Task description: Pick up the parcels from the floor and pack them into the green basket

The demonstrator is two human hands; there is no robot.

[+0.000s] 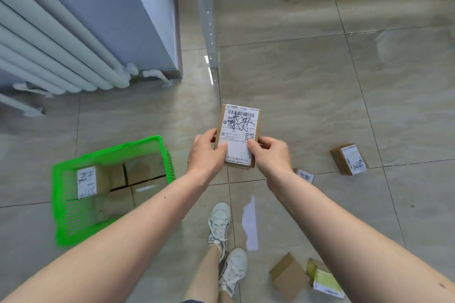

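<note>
Two hands, left hand (pixel 205 152) and right hand (pixel 269 155), grip flat labelled cardboard parcel (pixel 237 135); slatted green basket (pixel 61 204) nearby.

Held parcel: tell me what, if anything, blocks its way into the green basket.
Nothing visible does. Both the left hand and right hand hold the parcel in the air, and only bare floor lies between it and the green basket to its left. The basket's top is open, with parcels already inside.
</note>
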